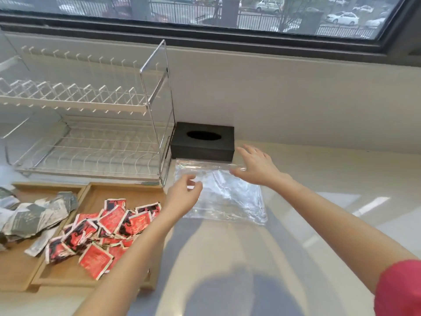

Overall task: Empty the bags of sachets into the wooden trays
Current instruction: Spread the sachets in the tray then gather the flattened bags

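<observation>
Leftmost, grey-green sachets (pixel 27 215) fill one wooden tray (pixel 13 270) and red sachets (pixel 102 233) the tray beside it (pixel 127 192). Next, the left hand (pixel 182 197), fingers loosely curled, hovers over the empty clear bag (pixel 227 197) lying flat on the pale surface (pixel 319 179), possibly touching it. Rightmost, the right hand (pixel 257 165) spreads open, thumb at the bag's top edge.
</observation>
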Action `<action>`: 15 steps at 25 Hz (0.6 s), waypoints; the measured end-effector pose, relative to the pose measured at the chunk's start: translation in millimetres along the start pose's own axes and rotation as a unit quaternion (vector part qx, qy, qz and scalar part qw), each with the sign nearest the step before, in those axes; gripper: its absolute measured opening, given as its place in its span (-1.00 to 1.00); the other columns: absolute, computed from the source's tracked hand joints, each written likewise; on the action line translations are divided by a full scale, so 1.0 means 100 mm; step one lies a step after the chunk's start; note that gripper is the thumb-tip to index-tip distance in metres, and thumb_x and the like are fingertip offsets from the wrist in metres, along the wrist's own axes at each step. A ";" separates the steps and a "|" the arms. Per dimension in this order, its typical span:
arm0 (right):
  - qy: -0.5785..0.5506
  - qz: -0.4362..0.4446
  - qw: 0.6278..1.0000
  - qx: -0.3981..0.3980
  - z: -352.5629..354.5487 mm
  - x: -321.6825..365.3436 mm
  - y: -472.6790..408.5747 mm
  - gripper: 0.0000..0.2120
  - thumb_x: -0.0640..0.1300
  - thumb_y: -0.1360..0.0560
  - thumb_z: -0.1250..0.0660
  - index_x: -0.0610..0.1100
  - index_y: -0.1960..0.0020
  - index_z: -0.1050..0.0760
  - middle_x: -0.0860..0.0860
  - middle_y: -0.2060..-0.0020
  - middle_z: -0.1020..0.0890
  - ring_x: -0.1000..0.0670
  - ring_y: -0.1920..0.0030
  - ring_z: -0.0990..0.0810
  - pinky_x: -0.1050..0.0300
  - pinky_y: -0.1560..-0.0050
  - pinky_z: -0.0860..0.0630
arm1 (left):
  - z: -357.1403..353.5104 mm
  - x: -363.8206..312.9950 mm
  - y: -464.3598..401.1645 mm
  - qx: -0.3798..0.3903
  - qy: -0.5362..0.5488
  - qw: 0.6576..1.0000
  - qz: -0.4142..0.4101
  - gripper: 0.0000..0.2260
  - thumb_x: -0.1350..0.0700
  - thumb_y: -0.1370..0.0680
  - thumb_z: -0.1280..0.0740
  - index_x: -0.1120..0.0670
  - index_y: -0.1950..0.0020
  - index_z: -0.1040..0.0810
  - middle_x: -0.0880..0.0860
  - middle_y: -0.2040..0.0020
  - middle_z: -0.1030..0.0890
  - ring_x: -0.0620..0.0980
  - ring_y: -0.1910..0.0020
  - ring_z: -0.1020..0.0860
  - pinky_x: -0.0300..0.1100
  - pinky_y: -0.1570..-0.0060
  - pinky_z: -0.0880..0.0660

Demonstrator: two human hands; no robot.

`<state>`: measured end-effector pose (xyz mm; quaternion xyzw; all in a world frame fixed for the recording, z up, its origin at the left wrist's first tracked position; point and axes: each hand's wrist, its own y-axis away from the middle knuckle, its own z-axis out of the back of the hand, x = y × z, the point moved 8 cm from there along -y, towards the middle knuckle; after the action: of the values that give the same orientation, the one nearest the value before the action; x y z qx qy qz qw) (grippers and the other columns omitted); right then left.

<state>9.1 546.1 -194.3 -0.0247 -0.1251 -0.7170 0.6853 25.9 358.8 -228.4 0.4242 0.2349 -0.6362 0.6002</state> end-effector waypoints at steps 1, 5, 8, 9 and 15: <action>-0.005 -0.003 1.000 0.016 -0.10 -0.06 -0.07 -0.36 0.09 -0.50 -0.20 -0.11 -0.47 -0.06 -0.12 -0.48 -0.16 -0.14 -0.48 -0.10 -0.11 -0.44 -0.07 | -0.10 0.17 0.03 0.007 0.071 0.996 0.060 -0.73 0.07 -0.52 -0.18 0.09 -0.20 -0.43 0.08 -0.20 -0.52 0.05 -0.13 -0.51 -0.12 -0.07 -0.39; -0.045 -0.041 0.996 0.063 -0.53 -0.29 -0.41 -0.42 0.07 -0.50 -0.22 -0.24 -0.39 -0.21 -0.18 -0.38 -0.33 -0.19 -0.36 -0.31 -0.07 -0.36 -0.21 | -0.50 0.54 0.29 0.043 0.228 0.945 0.230 -0.89 0.12 -0.54 -0.16 0.05 0.18 -0.39 0.05 0.08 -0.48 -0.03 0.08 -0.50 -0.15 0.13 -0.46; -0.030 -0.044 0.997 0.055 -0.74 -0.40 -0.65 -0.45 0.08 -0.47 -0.25 -0.24 -0.31 -0.30 -0.18 -0.31 -0.41 -0.18 -0.32 -0.36 -0.05 -0.33 -0.22 | -0.76 0.69 0.44 0.090 0.303 0.897 0.308 -0.87 0.12 -0.54 -0.17 0.08 0.20 -0.39 0.08 0.13 -0.48 -0.04 0.13 -0.51 -0.14 0.15 -0.50; -0.022 -0.037 0.997 0.059 -0.81 -0.41 -0.71 -0.46 0.09 -0.46 -0.27 -0.25 -0.28 -0.33 -0.18 -0.28 -0.44 -0.18 -0.29 -0.38 -0.04 -0.32 -0.23 | -0.81 0.73 0.44 0.089 0.338 0.879 0.323 -0.90 0.12 -0.54 -0.19 0.11 0.15 -0.40 0.12 0.08 -0.50 0.01 0.05 -0.53 -0.09 0.10 -0.51; 0.019 -0.025 0.996 0.084 -1.00 -0.46 -0.93 -0.31 0.16 -0.36 -0.35 -0.24 -0.31 -0.30 -0.20 -0.26 -0.36 -0.20 -0.26 -0.35 -0.06 -0.27 -0.29 | -0.97 0.77 0.27 0.086 0.480 0.799 0.352 -0.92 0.15 -0.51 -0.25 0.09 0.19 -0.44 0.10 0.04 -0.51 0.03 -0.03 -0.53 -0.03 0.03 -0.45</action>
<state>-66.2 572.4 -313.7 0.0496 -0.1725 -0.7212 0.6690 83.6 389.4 -337.3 0.7786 0.2712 -0.1136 0.5544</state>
